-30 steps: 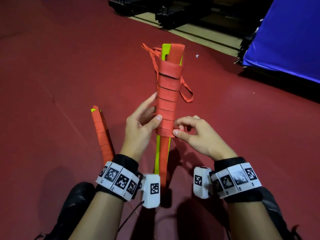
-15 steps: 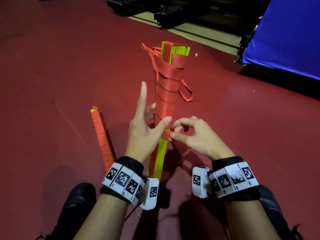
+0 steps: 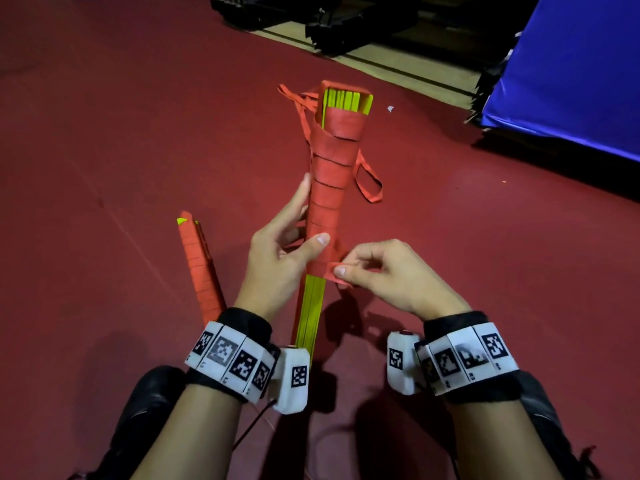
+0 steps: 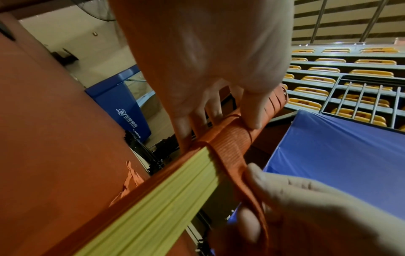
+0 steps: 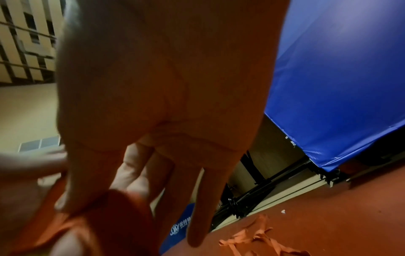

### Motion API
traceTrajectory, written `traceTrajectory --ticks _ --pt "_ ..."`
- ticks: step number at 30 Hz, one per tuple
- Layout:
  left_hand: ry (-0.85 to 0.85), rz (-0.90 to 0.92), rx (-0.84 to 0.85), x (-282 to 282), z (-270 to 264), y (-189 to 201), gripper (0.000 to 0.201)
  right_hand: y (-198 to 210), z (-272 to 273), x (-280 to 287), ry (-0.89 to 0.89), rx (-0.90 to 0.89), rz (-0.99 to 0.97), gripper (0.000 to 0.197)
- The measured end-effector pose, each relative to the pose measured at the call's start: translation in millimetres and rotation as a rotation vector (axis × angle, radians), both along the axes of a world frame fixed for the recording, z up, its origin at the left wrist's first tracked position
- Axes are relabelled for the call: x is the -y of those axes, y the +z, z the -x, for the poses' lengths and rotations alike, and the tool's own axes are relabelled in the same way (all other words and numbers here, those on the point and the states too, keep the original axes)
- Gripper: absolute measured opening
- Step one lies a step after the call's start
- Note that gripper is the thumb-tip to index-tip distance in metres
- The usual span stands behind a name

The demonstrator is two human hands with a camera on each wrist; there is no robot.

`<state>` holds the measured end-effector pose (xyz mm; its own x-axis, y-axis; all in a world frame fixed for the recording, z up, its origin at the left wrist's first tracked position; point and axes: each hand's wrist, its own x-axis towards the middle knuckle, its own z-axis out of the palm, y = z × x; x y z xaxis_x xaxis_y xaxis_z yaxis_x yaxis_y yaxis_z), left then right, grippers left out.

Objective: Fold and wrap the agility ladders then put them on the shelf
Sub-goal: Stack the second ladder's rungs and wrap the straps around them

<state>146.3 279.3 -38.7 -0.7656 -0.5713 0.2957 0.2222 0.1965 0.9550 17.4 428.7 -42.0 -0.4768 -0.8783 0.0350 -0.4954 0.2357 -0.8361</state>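
A folded agility ladder bundle (image 3: 329, 188) of yellow-green rungs, wound in orange strap over its upper half, is held upright in front of me. My left hand (image 3: 294, 237) grips the bundle, thumb across the wrapped front and fingers behind. My right hand (image 3: 349, 268) pinches the loose orange strap (image 3: 327, 268) at the lowest turn, between thumb and forefinger. Bare yellow rungs (image 3: 310, 317) show below. The left wrist view has the strap (image 4: 232, 152) crossing the rungs (image 4: 166, 194). A second, fully wrapped ladder (image 3: 201, 268) lies on the floor to the left.
Red floor (image 3: 104, 133) all around. A blue padded mat (image 3: 571, 74) stands at the right, black metal frames (image 3: 329, 26) at the far edge. Loose strap loops (image 3: 369, 181) hang off the bundle. My dark shoes (image 3: 145, 410) are at the bottom.
The left hand, open with fingers raised half a second ago, has closed round the bundle again. The right hand has pulled the strap across the front for another turn.
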Motion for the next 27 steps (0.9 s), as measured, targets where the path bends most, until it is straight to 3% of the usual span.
traceTrajectory --ticks 5,10,13,17,23,27 --pt "-0.075 -0.159 -0.027 2 -1 1 0.078 -11 2 -1 -0.06 0.093 0.061 0.026" --pt "-0.053 -0.321 0.059 4 -1 -15 0.073 -20 -2 6 0.037 0.192 0.064 0.043" --pt "-0.033 -0.19 0.119 7 0 -12 0.073 -27 -2 7 -0.109 0.127 0.099 0.045" --pt "-0.062 0.064 0.199 8 9 -14 0.094 -25 -5 10 -0.217 0.027 0.08 0.037" --pt "0.062 0.057 0.1 -2 8 -25 0.104 -10 5 -3 -0.137 -0.074 -0.138 0.008" --pt "0.021 0.041 0.078 -1 6 -22 0.096 -16 9 -4 -0.126 -0.071 -0.13 0.006"
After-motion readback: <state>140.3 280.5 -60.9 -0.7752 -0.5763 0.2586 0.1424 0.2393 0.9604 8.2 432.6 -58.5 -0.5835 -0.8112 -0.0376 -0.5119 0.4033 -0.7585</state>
